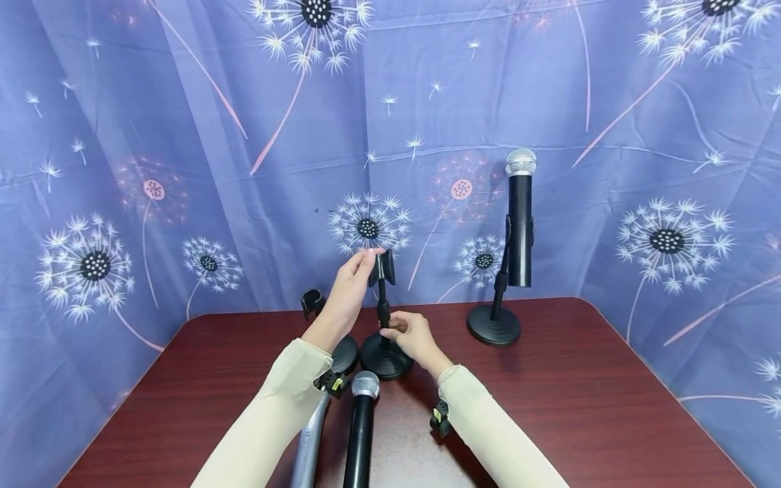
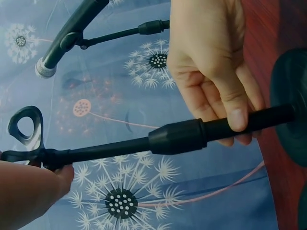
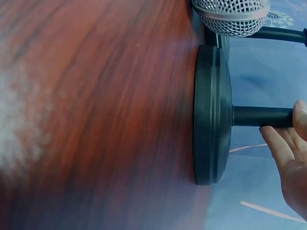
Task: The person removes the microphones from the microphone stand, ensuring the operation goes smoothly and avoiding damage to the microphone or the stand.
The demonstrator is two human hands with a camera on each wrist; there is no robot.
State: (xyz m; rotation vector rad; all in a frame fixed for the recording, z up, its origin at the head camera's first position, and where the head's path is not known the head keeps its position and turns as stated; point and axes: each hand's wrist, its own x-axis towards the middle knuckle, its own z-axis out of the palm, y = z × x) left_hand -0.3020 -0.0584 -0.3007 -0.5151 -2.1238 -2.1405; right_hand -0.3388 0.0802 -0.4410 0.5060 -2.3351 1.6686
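Note:
A black desktop microphone stand (image 1: 383, 312) stands upright on the table, its round base (image 3: 213, 115) flat on the wood. At its top, my left hand (image 1: 348, 291) pinches the microphone clip (image 2: 39, 132), with thumb and fingertips partly hidden in the left wrist view. Lower down, my right hand (image 1: 417, 337) has thumb and fingers around the pole, just below the thicker collar (image 2: 177, 136). In front of the base lies a black microphone (image 1: 360, 434) with a silver mesh head. Beside it is a silver-grey microphone (image 1: 309, 440), partly covered by my left arm.
Another stand, with an unoccupied clip (image 1: 312, 301), is close on the left, partly behind my left forearm. Toward the back right, a third stand (image 1: 494, 325) holds an upright black microphone (image 1: 521, 224). A patterned blue cloth (image 1: 244, 169) hangs behind the reddish-brown table (image 1: 586, 407).

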